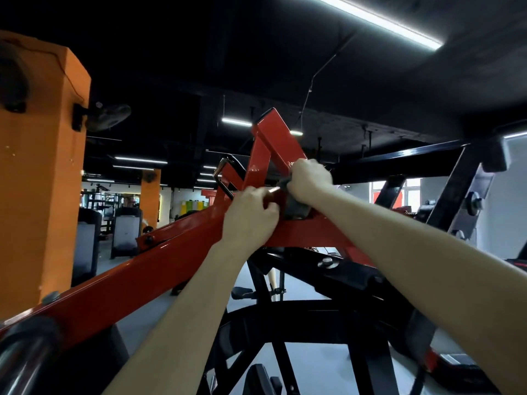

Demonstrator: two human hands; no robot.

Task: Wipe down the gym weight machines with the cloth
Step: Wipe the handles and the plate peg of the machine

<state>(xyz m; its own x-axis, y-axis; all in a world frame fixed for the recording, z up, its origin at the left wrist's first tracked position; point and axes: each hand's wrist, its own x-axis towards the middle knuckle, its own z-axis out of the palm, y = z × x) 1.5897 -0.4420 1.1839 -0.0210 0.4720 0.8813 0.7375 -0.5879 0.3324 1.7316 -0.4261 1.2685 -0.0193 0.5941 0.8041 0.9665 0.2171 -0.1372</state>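
Here the right grip [309,181] clamps the cloth [295,208] onto the red frame [142,269], left grip [251,213] curled round it just beside; I'd press firmly into the joint corners.

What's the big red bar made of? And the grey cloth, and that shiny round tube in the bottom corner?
The red bar looks like metal under glossy paint: hard edges, light streaks on it. The grey cloth, bunched under the right hand, looks like soft, matte fabric. The shiny tube is probably bare polished metal, given its mirror-like highlights.
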